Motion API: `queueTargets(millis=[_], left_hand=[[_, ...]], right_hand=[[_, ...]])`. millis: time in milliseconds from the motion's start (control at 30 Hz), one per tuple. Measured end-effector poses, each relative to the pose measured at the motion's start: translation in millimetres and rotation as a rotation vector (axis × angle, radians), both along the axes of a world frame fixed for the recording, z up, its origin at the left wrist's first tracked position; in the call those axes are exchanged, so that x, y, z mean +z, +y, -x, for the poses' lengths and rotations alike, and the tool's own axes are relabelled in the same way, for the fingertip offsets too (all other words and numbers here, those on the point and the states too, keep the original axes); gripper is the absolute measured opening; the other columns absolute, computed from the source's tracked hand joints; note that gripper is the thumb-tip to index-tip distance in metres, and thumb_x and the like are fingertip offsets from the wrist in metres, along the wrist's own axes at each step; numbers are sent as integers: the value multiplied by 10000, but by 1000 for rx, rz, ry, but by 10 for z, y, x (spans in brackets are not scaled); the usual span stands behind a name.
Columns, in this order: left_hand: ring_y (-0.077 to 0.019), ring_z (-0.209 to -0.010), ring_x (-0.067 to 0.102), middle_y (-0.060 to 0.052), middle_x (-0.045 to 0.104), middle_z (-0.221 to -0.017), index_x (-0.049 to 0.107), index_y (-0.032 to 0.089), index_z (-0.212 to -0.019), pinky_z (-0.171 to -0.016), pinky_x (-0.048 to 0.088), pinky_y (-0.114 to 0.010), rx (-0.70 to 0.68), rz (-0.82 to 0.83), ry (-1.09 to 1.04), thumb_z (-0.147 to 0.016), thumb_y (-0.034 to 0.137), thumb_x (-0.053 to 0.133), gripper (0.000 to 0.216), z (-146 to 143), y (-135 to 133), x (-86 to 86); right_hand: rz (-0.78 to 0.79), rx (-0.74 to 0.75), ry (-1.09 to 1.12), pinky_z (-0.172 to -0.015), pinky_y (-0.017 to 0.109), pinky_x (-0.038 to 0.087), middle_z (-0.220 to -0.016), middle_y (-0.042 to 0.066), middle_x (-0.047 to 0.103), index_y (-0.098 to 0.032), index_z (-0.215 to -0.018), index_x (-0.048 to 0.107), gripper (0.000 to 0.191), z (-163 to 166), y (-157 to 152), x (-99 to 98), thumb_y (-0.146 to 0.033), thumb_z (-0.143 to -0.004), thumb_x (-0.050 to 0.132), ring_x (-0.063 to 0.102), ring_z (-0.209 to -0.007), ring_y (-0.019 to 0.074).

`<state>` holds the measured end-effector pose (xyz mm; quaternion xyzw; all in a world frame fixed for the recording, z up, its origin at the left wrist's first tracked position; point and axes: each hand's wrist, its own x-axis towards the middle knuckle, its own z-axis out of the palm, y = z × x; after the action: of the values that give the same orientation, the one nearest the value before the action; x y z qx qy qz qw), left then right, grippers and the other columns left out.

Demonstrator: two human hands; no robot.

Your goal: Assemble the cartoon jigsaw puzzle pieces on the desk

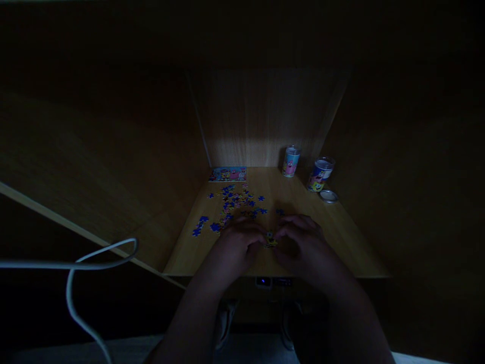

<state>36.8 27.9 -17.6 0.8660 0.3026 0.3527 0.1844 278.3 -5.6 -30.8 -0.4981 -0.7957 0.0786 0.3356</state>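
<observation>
A small yellow and dark cluster of jigsaw puzzle pieces (270, 240) is between my two hands, near the front of the wooden shelf board. My left hand (240, 243) has its fingers closed at the cluster's left edge. From the other side, my right hand (305, 245) pinches the cluster's right edge with curled fingers. Dim light hides the exact fingertip contact. Loose jigsaw pieces (238, 201), many with blue showing, are scattered beyond my left hand. Another piece (280, 212) lies just past my right fingers.
A cartoon picture card (228, 174) lies at the back left. Toward the back right stand two cartoon-printed cans (290, 163) with a round lid (328, 196) beside them. Wooden walls enclose the board (341, 247). A white cable (102, 264) loops at left.
</observation>
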Motion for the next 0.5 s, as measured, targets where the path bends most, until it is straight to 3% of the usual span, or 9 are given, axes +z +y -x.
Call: queueTargets(millis=[500], left_hand=[[-210,-998,790,4,871,-1066,765,237,-899,-1058,550,-431,-4,15,7,-944,-82,659,339,-13,-16,48]], right_hand=[[41,31,6,-1115,551,516,-1248,59,768,-305,-1173,670,335,24,-31,86,-175,-898,809,677,-1265,326]])
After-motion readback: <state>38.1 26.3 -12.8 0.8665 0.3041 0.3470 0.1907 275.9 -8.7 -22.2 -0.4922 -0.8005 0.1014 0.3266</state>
